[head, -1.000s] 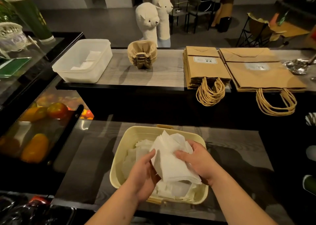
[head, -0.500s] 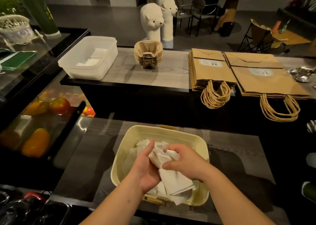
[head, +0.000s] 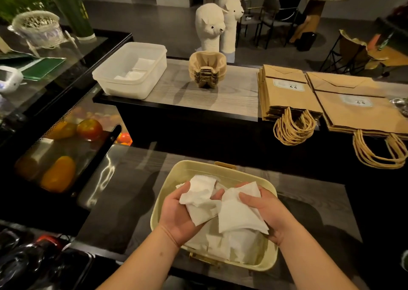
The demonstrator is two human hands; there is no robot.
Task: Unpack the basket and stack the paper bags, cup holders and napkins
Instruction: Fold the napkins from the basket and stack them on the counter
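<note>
A cream basket (head: 176, 177) stands on the near counter with loose white napkins (head: 238, 243) in it. Over it, my left hand (head: 176, 217) holds one bunch of napkins (head: 199, 198) and my right hand (head: 265, 210) grips another bunch (head: 237, 218); the two bunches touch. On the raised counter behind stand a stack of brown cup holders (head: 207, 69) and two piles of brown paper bags (head: 284, 93) (head: 357, 108), handles hanging over the edge. A white plastic tub (head: 123, 86) at the left holds a few folded napkins (head: 136, 71).
Two white alpaca figures (head: 209, 27) stand behind the cup holders. A glass display case with fruit (head: 88, 129) lies at the left. A white wicker basket (head: 37, 28) and green cylinder sit on the left counter. Chairs and a round table fill the far room.
The napkin bundle held by both hands has come apart into two bunches, one in each hand. The view has shifted left and nearer.
</note>
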